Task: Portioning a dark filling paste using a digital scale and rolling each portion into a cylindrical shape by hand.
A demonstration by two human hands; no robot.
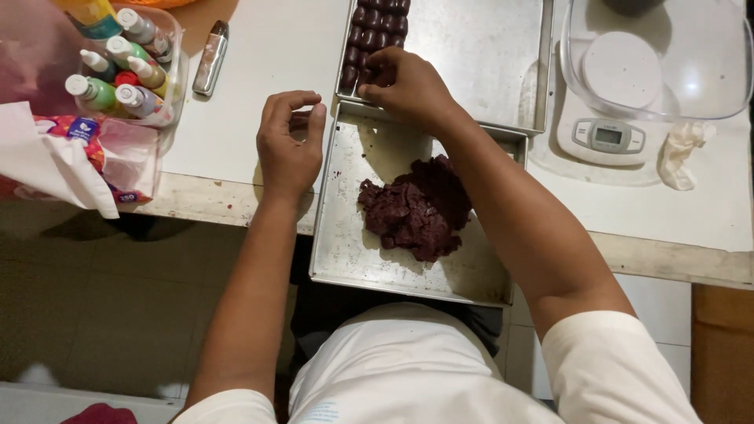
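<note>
Two short rows of dark dough balls [375,31] already sit in the far tray [487,63], and a sizeable lump of dark reddish-brown dough [418,208] remains in the near tray [345,235], so the shaping looks roughly at an early-to-middle stage. The right hand [404,82] has its fingers curled down at the nearest balls, apparently setting one in place. The left hand [289,141] hovers empty beside the near tray, fingers loosely curled toward the thumb. The dough looks moist, crumbly, rough-surfaced.
</note>
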